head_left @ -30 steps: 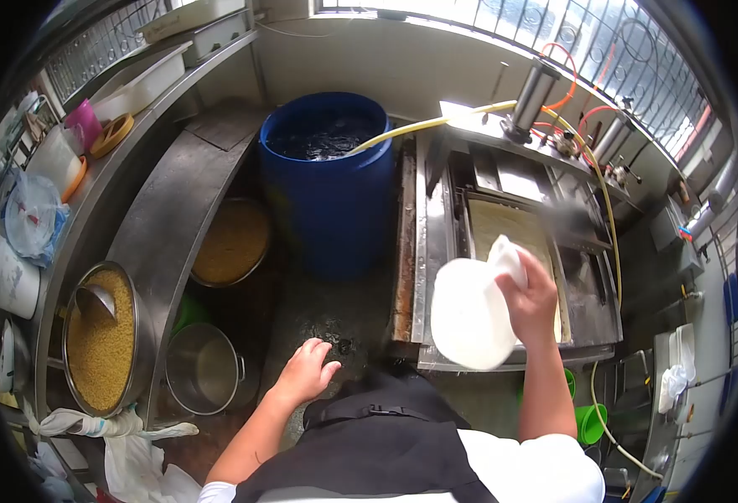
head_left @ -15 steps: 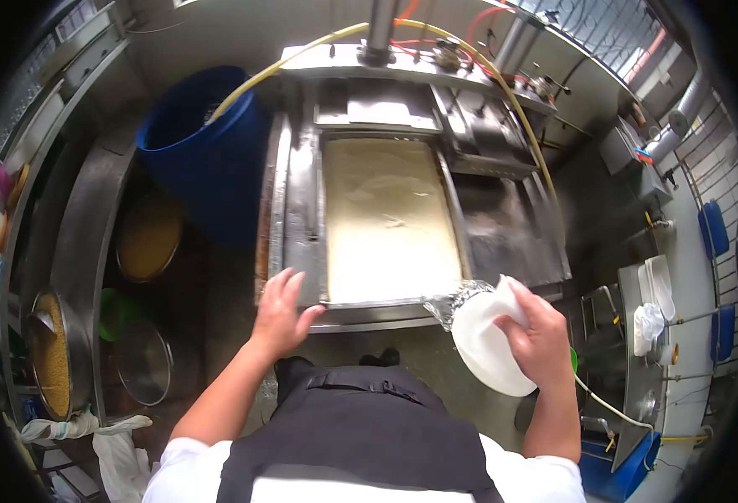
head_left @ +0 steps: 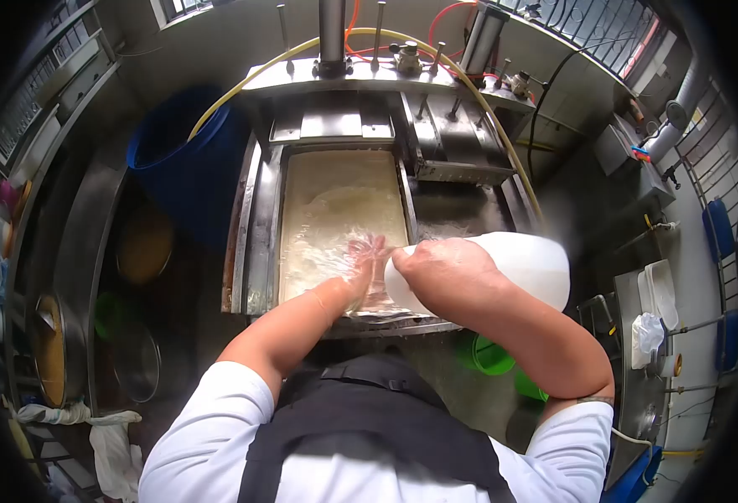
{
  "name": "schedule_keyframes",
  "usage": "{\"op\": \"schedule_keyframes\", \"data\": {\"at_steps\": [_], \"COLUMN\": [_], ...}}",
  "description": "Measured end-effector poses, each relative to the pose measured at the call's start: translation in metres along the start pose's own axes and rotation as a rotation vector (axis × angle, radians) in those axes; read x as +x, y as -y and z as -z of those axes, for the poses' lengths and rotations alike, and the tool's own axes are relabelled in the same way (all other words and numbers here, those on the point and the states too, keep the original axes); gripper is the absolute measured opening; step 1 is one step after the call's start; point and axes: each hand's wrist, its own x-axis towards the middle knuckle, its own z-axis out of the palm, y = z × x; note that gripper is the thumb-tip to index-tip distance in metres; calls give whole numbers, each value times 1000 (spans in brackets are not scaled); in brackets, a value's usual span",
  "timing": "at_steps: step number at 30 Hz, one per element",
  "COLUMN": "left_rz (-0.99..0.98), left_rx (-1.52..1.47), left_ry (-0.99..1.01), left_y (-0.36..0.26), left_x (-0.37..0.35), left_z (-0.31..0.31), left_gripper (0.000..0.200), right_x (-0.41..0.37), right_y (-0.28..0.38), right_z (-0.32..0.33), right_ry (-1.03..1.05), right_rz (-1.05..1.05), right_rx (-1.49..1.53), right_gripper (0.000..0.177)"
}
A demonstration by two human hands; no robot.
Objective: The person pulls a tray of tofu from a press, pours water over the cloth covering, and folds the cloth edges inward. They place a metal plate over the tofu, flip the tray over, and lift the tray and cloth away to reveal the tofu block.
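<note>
Left hand (head_left: 367,258) lowered, jug (head_left: 526,267) now tipped (splashing)

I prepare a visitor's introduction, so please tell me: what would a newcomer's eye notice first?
Probably the large white container right of centre, gripped by the right hand. Beside it, the left hand is blurred over the pale mass in the metal frame. Then, at upper left, the blue barrel.

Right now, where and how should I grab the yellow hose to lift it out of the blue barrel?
Probably by the sloping stretch of the yellow hose just above the blue barrel, coming from your side: there it arches free in the air before dipping inside.
</note>
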Motion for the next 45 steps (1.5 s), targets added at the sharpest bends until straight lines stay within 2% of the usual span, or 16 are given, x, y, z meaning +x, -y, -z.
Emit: {"op": "schedule_keyframes", "data": {"at_steps": [3,5,8,11,15,17,19,23,28,32,34,39,41,43,44,45], "left_rz": [-186,1,400,510,311,274,232,345,427,124,26,-77,-318,-249,-179,-97], "left_rx": [-451,-499,-636,-784,-629,-567,-772,-688,-747,-972,-1088,-1108,-1153,-1090,-1185,-1156], "left_ry": [-192,-192,-204,-110,-106,-212,-52,-358,-332,-124,103,261,164,454,455,190], "left_y": [23,35,74,99,79,77,81,79,79,76,87,109,123,133,137,139], "left_x": [23,17,18,-5,-50,-54,-61,-33,-24,-60,-85,-108,-132,-159,-163,-162], "left_z": [-40,-40,-78,-76,-63,-73,-56,-85,-86,-97,-82,-25,-17,20,12,-10], "left_gripper": [100,91,91,96,92,87,84,82,75,38,35,31,34,36,35,34], "right_x": [-9,-12,-10,2,16,28,50,137,180,142,135,115,86,51,46,44], "right_y": [-23,-55,-121,-177,-179,-147,-108,-68,0,-1,-12,-12,-12,-20,-28,-33], "right_z": [-6,-22,-66,-148,-236,-230,-208,-214,-227,-219,-231,-177,-134,-97,-111,-131], "right_ry": [-131,-222,-732,-1160,-1251,-1333,-1371,-638,-268,-193,137,38,57,156,34,-86], "right_rz": [-45,-77,-184,-370,-743,-889,-689,-76,-233,8,-9,132,256,225,166,107], "right_rx": [-90,-135,11,244,560,148,24,695,212,319,729,708,832,1029,1057,1079], "right_gripper": [29,32,43,54,60,57,56,64,77,60,37,21,21,23,24,25]}}
